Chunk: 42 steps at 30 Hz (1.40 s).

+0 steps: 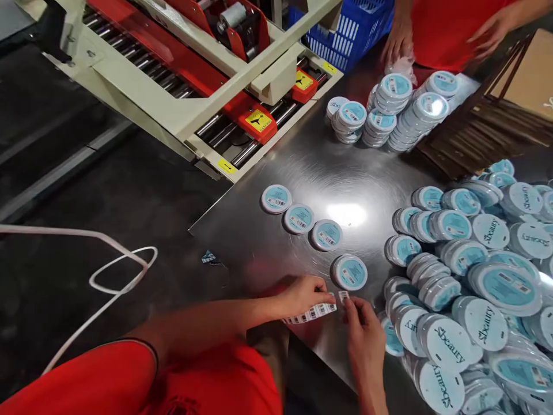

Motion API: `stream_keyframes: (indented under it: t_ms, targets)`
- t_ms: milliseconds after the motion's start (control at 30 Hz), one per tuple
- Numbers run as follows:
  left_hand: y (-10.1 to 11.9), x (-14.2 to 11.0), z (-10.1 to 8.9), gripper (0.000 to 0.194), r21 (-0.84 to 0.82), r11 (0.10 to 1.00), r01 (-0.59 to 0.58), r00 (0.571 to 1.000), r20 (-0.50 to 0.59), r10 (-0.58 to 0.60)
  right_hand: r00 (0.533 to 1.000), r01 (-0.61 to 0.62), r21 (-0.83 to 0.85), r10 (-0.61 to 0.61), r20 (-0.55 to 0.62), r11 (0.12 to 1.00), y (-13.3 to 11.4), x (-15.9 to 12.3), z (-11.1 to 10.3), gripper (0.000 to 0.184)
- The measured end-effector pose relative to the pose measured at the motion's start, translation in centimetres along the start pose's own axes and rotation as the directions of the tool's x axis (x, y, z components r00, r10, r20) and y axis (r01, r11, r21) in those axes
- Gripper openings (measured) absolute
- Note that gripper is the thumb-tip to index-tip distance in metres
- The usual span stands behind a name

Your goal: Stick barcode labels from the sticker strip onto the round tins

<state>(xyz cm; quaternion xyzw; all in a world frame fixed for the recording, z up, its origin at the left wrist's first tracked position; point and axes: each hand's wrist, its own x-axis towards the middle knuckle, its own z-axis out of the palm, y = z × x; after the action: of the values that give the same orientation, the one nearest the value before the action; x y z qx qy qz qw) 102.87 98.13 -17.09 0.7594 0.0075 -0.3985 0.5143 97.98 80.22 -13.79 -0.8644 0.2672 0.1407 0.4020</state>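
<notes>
My left hand [305,297] is closed on a strip of barcode labels [311,313] near the front edge of the metal table. Between the thumb and finger of my right hand [365,331] is one small barcode label [343,296], held apart from the strip. Just beyond it lies a round tin [350,272] with a pale blue label facing up. Three more such tins, the nearest of them a round tin [327,235], form a slanting row toward the far left. A barcode shows on each of their labels.
Many piled tins [444,340] cover the right side of the metal table [302,167]. Stacked tins [395,95] and folded cardboard [488,121] stand farther back, near a co-worker's hand [398,43]. A roller machine [259,124] borders the table; a blue crate [345,34] is behind.
</notes>
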Motion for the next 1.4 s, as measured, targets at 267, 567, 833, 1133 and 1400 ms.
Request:
stream_keyframes:
  t_ms: [267, 567, 833, 1133, 1400]
  targets:
    - [-1.8, 1.7, 1.2, 0.021, 0.366, 0.815, -0.449, 0.893, 0.154, 0.423, 0.994, 0.013, -0.126, 0.000, 0.107, 0.992, 1.3, 7.0, -2.0, 0.048]
    - [-2.9, 4.1, 1.8, 0.035, 0.743, 0.294, -0.601, 0.658, 0.251, 0.710, 0.973, 0.107, -0.185, -0.065, 0.220, 0.977, 1.5, 8.3, -1.6, 0.051]
    - [-3.0, 4.1, 2.0, 0.038, 0.753, 0.279, -0.596, 0.631, 0.225, 0.742, 0.978, 0.087, -0.197, -0.046, 0.204, 0.977, 1.1, 8.3, -1.5, 0.048]
    - [-2.9, 4.2, 1.8, 0.034, 0.744, 0.275, -0.609, 0.624, 0.234, 0.746, 0.979, 0.093, -0.259, -0.041, 0.199, 0.962, 0.6, 8.1, -1.2, 0.044]
    - [-2.3, 3.8, 2.2, 0.035, 0.805, 0.182, -0.565, 0.609, 0.258, 0.750, 0.976, 0.185, -0.605, -0.072, 0.206, 0.774, -0.3, 8.1, -0.6, 0.039]
